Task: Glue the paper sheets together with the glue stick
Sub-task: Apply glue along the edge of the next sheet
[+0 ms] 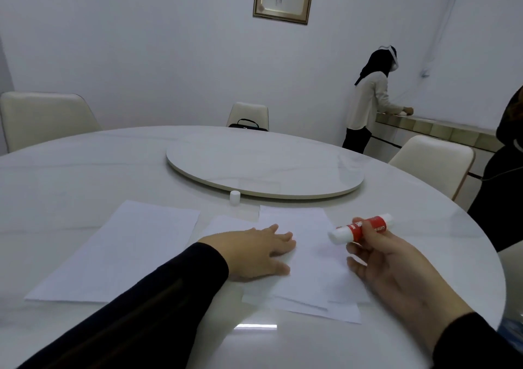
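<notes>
Overlapping white paper sheets (308,258) lie on the round white table in front of me. My left hand (252,251) rests flat on them, fingers straight, pressing the stack down. My right hand (393,269) hovers just above the right side of the stack and grips a red and white glue stick (360,228), which lies nearly level. The stick's white cap (235,198) stands alone on the table beyond the sheets. A separate white sheet (119,252) lies to the left, apart from the stack.
A large round turntable (263,164) fills the table's middle, just past the cap. Cream chairs (433,159) stand around the table. One person stands at a counter at the back right. Another in dark clothing is at the right edge.
</notes>
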Available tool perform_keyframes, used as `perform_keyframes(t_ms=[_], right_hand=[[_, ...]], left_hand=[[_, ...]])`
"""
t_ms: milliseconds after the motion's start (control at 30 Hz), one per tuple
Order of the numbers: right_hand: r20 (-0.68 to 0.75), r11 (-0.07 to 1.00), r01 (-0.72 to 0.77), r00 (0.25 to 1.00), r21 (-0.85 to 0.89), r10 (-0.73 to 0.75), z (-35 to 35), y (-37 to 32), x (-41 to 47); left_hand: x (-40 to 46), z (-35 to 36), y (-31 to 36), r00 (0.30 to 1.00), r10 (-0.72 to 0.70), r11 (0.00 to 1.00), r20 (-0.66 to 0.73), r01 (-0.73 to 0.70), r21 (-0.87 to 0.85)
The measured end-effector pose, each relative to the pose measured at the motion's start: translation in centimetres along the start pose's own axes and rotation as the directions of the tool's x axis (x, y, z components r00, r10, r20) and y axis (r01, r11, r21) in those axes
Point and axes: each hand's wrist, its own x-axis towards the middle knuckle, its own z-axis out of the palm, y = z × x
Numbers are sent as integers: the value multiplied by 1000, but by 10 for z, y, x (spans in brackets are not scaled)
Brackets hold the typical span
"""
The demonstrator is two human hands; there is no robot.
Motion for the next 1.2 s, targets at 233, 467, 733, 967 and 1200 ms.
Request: perform_keyframes(t_ms=[233, 467, 733, 967, 1200], right_hand=[[32, 993, 12, 999, -119, -9, 8, -6, 9], [9, 1000, -1, 1000, -16, 1, 36, 13, 40], [16, 990, 85, 996, -110, -83, 35, 17, 41], [145, 822, 300, 954, -485, -263, 83, 1, 54], [165, 594, 333, 933, -732, -320, 112, 28, 89]], left_hand=[[-26, -10, -10, 957, -229, 965, -177, 198, -174], [-33, -6, -15, 959, -281, 958, 29, 278, 75], [-35, -13, -38, 963, -255, 948, -85, 231, -218], [-10, 21, -38, 952, -220, 975, -215, 220, -23], [-6, 23, -40, 953, -233, 970, -196, 242, 23]])
